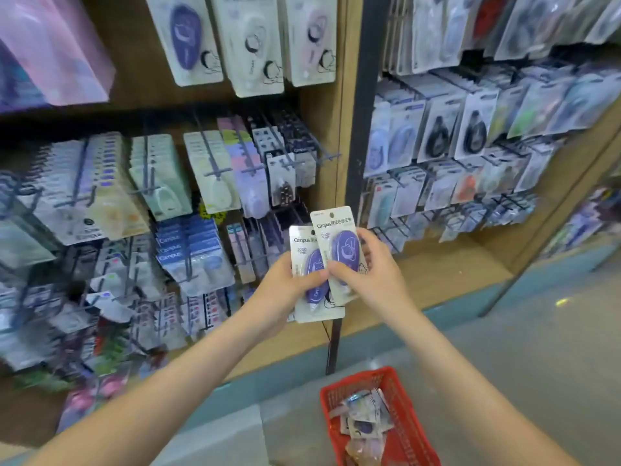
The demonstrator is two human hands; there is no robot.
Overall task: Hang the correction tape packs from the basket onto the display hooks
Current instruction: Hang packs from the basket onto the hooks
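correction tape packs (332,227) overlapping, pinched between left hand (285,285), right hand (373,274)

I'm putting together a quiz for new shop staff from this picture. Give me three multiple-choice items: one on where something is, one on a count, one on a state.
1. Where does the basket stand?
A. On a shelf
B. On the floor
C. On a hook

2. How many packs are being held up?
A. One
B. Two
C. Four

3. What is the right hand doing?
A. Hanging open and empty
B. Reaching into the basket
C. Holding a pack

Answers:
1 B: the red basket sits on the grey floor at the lower right.
2 B: the left hand grips the rear pack, and the right hand holds the front pack.
3 C: its thumb and fingers pinch the front pack.
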